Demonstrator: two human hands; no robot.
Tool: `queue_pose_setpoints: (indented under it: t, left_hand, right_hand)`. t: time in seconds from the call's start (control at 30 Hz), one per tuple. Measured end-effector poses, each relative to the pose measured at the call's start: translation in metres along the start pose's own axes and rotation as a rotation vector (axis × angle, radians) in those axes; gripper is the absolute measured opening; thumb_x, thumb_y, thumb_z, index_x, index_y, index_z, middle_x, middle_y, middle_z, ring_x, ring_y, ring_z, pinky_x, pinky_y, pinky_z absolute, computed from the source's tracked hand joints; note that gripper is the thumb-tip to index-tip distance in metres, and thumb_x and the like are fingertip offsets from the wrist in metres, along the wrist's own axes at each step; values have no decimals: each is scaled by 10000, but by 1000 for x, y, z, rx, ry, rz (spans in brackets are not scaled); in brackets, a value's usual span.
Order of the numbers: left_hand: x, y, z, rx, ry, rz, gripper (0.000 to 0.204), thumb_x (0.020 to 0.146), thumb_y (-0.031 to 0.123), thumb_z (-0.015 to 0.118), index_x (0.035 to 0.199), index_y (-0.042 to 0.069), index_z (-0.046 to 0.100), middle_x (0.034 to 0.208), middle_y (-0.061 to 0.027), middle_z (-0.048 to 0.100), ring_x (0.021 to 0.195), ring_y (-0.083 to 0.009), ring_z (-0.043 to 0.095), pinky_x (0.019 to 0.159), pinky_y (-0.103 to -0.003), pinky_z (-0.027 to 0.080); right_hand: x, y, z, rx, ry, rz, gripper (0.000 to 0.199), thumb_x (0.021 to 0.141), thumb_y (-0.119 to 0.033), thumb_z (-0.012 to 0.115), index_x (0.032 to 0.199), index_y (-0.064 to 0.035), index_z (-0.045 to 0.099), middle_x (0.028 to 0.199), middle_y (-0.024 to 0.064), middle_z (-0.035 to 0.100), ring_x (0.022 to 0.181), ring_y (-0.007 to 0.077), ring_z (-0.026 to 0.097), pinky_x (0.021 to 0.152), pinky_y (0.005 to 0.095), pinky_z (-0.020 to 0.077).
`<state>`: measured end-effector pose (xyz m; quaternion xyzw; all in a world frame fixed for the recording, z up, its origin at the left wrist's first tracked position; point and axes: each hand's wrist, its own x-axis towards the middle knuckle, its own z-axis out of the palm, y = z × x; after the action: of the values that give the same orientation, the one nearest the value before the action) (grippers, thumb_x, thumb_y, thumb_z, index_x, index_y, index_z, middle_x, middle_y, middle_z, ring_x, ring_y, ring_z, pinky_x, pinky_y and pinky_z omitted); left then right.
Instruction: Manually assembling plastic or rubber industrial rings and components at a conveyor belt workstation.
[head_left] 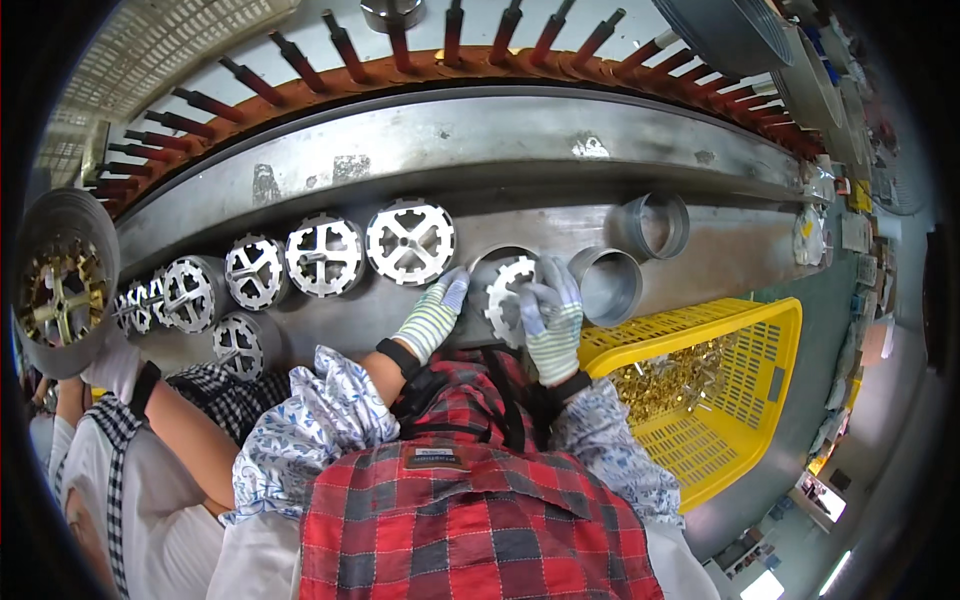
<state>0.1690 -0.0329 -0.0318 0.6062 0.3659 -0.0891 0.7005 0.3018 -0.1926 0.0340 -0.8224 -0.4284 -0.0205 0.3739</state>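
My right hand (553, 322), in a striped glove, grips a white notched disc (503, 300) that stands on edge, tilted, in front of a metal ring (497, 252). My left hand (437, 312), gloved the same way, has its fingers bent against the left side of that ring. The disc and my fingers hide most of the ring. Just left of it stands a ring fitted with a white spoked, notched disc (410, 242). To the right, an open metal ring (607, 285) lies on its side, and another open ring (656, 225) sits farther back.
Several rings with spoked discs (325, 255) line the metal bench to the left. A co-worker's gloved hand (115, 365) holds a large ring with brass pieces (66, 290). A yellow basket (790, 370) of brass parts stands right. Beyond the steel ledge (480, 125) runs a row of upright red-brown rods (452, 35).
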Motion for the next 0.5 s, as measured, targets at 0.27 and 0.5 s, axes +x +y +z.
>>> queue_pose_setpoints:
  t: [0.27, 0.5]
  left_hand:
    - [-13, 25, 1, -33, -217, -47, 697, 977, 256, 529, 1523, 78, 135, 1402, -216, 436, 1255, -241, 452, 1042, -318, 361]
    - [-6, 28, 5, 209, -164, 50, 693, 979, 284, 519, 1519, 64, 145, 1410, -229, 427, 1270, -252, 438, 1034, -321, 362]
  right_hand:
    - [-1, 1, 41, -44, 6, 6, 102, 737, -167, 672, 778, -87, 624, 1189, 171, 607, 1153, 380, 525, 1022, 546, 335]
    - [-1, 9, 42, -4, 112, 27, 100, 736, -130, 664, 769, -77, 585, 1192, 175, 602, 1154, 398, 517, 1012, 548, 360]
